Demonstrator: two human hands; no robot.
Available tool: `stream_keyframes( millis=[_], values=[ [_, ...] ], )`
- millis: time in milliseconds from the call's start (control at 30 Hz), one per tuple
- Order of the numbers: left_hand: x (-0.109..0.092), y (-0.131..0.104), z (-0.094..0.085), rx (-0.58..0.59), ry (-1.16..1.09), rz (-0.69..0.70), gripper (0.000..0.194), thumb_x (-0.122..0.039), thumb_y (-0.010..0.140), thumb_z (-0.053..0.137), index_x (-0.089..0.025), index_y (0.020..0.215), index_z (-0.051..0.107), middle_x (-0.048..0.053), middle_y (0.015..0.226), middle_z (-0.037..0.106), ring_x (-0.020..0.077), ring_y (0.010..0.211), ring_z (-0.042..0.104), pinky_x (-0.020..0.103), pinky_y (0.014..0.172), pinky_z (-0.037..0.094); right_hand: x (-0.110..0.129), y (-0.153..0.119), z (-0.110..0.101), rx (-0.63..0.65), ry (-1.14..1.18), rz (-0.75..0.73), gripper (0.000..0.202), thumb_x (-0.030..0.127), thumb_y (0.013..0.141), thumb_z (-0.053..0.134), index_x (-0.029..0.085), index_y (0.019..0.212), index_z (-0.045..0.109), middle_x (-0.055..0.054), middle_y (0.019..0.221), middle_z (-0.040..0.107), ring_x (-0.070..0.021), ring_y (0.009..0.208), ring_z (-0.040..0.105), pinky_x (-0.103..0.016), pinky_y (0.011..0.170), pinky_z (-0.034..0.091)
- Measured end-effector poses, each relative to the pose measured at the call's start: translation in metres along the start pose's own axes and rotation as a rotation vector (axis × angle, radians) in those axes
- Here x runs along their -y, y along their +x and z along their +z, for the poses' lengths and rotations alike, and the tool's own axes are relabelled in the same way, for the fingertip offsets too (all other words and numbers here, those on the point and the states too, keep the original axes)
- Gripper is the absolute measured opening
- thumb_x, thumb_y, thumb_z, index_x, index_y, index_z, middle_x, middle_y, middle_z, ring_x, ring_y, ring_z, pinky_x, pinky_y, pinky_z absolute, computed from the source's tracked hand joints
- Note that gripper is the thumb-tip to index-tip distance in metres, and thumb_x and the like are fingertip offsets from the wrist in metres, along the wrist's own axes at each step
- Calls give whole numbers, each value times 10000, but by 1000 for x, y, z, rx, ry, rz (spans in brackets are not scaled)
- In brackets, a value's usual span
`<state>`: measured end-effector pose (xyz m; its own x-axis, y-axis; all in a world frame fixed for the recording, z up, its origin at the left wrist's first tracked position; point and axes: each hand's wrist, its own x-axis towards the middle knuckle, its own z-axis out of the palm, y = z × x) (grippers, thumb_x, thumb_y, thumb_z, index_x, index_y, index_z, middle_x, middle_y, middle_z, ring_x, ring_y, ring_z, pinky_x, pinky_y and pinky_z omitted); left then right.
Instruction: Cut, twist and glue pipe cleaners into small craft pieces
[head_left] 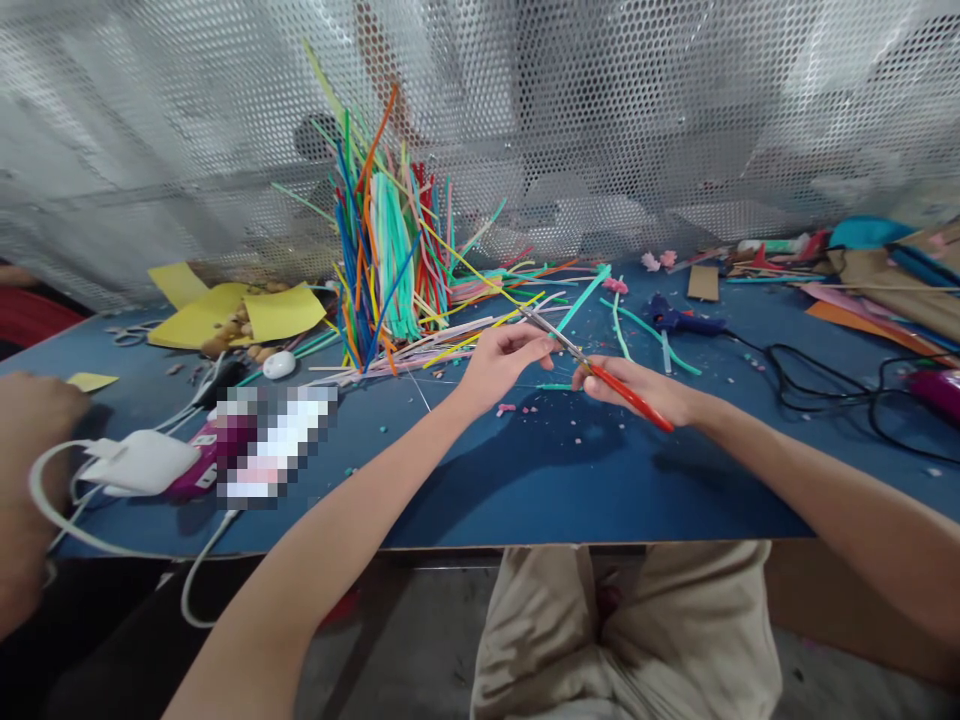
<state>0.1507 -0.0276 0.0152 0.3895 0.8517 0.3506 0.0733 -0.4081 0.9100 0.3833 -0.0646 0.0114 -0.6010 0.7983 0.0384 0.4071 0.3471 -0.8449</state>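
Observation:
My right hand (637,385) grips a pair of scissors (626,392) with red handles, the metal blades pointing up and left. Close beside it, my left hand (510,355) is closed in a pinch at the lower end of a teal pipe cleaner (583,300). This stem slants up and right behind the blades, its far end bunched. Whether the blades touch the stem I cannot tell. A short teal piece lies on the table below my fingers, among pink scraps (507,409). Another green pipe cleaner (660,340) lies beyond my right hand.
Bundled colourful pipe cleaners (394,260) stand at the back left. Left are yellow sheets (225,318), a white charger (154,460), cables and a pixelated screen. Right lie a blue glue gun (686,318) and black cord (795,385). Another person's arm (34,470) reaches in at left.

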Motion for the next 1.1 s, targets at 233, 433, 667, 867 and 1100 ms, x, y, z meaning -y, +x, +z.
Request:
stream_keyframes(
  millis=[233, 433, 667, 867, 1100],
  values=[
    [3, 2, 0, -1, -13, -3, 226, -399, 847, 697, -187, 844, 775, 7, 681, 702, 119, 657, 599, 267, 692, 446, -6, 2, 3, -81, -33, 88, 396, 573, 841, 642, 220, 809, 466, 21, 775, 427, -150, 696, 387, -319, 651, 372],
    [10, 3, 1, -17, -42, -14, 240, -419, 849, 703, -190, 853, 773, 8, 690, 708, 107, 635, 559, 248, 639, 404, -10, 6, 6, -129, -25, 143, 283, 426, 777, 656, 217, 804, 468, 35, 738, 442, -135, 664, 397, -297, 620, 357],
    [15, 7, 0, -111, -38, -25, 328, -503, 876, 687, -198, 960, 771, 32, 818, 751, 94, 607, 500, 243, 600, 393, -15, 15, 11, -292, 109, 111, 268, 437, 759, 677, 210, 786, 537, 59, 618, 409, -111, 561, 364, -279, 542, 307],
    [28, 13, -10, -292, -44, -46, 397, -561, 858, 698, -192, 986, 767, 63, 911, 773, 89, 617, 526, 237, 585, 405, -35, 16, -16, -519, 68, 157, 427, 594, 757, 686, 181, 867, 665, 35, 599, 478, -115, 525, 382, -291, 521, 318],
    [32, 17, -16, -324, -106, -42, 372, -536, 814, 759, -187, 943, 765, 63, 856, 771, 96, 661, 594, 233, 604, 430, -52, 18, -57, -725, -522, 298, 416, 584, 784, 682, 171, 816, 713, -66, 679, 620, -234, 685, 571, -354, 645, 393]
  ],
)
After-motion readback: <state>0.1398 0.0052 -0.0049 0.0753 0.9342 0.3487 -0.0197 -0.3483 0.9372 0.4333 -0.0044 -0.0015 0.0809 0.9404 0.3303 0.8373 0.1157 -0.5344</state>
